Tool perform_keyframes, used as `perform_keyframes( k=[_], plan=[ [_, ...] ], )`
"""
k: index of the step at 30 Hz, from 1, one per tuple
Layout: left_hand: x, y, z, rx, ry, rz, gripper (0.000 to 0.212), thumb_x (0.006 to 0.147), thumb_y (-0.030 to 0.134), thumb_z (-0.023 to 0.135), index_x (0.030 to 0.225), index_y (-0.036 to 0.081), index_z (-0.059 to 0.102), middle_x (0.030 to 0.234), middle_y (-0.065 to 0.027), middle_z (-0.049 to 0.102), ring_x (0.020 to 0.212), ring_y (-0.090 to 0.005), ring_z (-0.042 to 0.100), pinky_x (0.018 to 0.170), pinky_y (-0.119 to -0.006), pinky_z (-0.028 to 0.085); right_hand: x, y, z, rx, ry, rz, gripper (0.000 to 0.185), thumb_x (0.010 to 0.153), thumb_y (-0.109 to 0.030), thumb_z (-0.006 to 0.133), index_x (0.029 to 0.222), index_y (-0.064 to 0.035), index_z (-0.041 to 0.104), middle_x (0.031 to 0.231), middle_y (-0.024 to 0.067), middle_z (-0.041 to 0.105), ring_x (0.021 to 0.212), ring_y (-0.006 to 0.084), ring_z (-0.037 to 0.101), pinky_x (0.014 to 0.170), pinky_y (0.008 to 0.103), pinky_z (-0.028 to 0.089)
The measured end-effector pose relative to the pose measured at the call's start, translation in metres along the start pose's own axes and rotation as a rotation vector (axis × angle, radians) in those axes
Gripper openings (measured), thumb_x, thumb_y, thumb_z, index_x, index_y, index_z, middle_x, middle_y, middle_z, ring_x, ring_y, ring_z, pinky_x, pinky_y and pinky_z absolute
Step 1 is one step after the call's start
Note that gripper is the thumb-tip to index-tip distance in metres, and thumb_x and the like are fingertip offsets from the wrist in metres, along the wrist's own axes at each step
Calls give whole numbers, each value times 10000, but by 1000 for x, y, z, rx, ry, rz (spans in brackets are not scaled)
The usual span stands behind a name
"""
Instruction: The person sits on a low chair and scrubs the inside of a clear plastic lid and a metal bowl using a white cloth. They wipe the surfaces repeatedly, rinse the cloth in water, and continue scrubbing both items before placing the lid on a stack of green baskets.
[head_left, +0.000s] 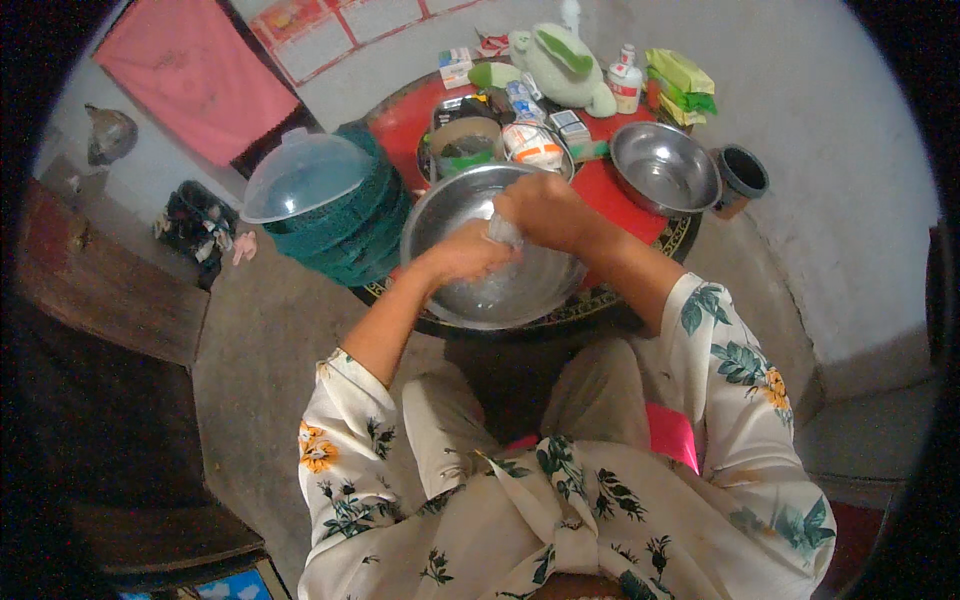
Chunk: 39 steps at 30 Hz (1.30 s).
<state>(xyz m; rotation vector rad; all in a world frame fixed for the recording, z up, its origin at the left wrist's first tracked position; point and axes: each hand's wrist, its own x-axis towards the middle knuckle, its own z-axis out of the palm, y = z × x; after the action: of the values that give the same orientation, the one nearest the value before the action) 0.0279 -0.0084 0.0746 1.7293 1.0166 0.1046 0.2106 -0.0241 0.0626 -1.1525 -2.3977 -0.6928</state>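
Observation:
A large stainless-steel basin (480, 304) stands at the front of a round red table (619, 187), directly before me. Over its middle, my left hand (471, 251) and my right hand (544, 208) both grip a small whitish wet-looking cloth (504, 231), which is bunched between them. The right hand sits higher and farther back than the left. Most of the cloth is hidden by my fingers. Shiny spots, perhaps water, show on the basin's floor.
Left of the basin stand stacked teal baskets (337, 244) topped by a translucent plastic bowl (300, 184). A smaller metal bowl (664, 169) and a dark cup (742, 176) are right. Behind lie a tray of tape and packets, a plush toy (559, 75), a white bottle (625, 81) and wipes packs (679, 82).

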Motion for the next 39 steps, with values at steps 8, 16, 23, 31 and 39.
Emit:
perform_keyframes(
  k=[8, 16, 23, 31, 39],
  plan=[
    [5, 6, -7, 1187, 379, 404, 227, 763, 129, 620, 970, 38, 610, 869, -215, 661, 764, -342, 671, 648, -452, 520, -6, -2, 5, 587, -571, 362, 293, 771, -284, 623, 897, -25, 676, 823, 184, 677, 783, 342, 667, 727, 442, 525],
    [-2, -13, -1, 1147, 565, 627, 292, 768, 124, 620, 1035, 62, 519, 818, -175, 628, 722, -326, 667, 565, -424, 518, 2, -2, -10, 1259, -658, 679, 537, 751, -317, 737, 1174, -34, 565, 809, 130, 615, 668, 197, 627, 536, 354, 538],
    [-8, -34, -10, -1056, -191, 77, 152, 937, 220, 538, 993, 81, 515, 647, 0, 478, 467, -91, 426, 413, -233, 338, -6, -3, -25, 556, 163, 193, 869, 663, -56, 740, 1417, -211, 336, 1253, 164, 497, 989, 317, 604, 812, 384, 519],
    [-26, -23, 16, -1282, -743, 38, 158, 943, 181, 505, 999, 34, 514, 597, 34, 417, 427, -50, 353, 377, -196, 281, 9, -13, -49, 66, 254, -294, 375, 723, -211, 610, 1094, -251, 571, 1149, 82, 519, 926, 215, 596, 730, 358, 511],
    [-41, 8, 4, -590, -370, -28, 166, 838, 126, 600, 953, 16, 554, 573, 32, 423, 446, -51, 387, 380, -201, 305, 16, -15, -60, -63, 59, -244, 76, 690, -217, 594, 644, -156, 599, 691, 63, 611, 646, 211, 613, 586, 357, 484]
  ],
)
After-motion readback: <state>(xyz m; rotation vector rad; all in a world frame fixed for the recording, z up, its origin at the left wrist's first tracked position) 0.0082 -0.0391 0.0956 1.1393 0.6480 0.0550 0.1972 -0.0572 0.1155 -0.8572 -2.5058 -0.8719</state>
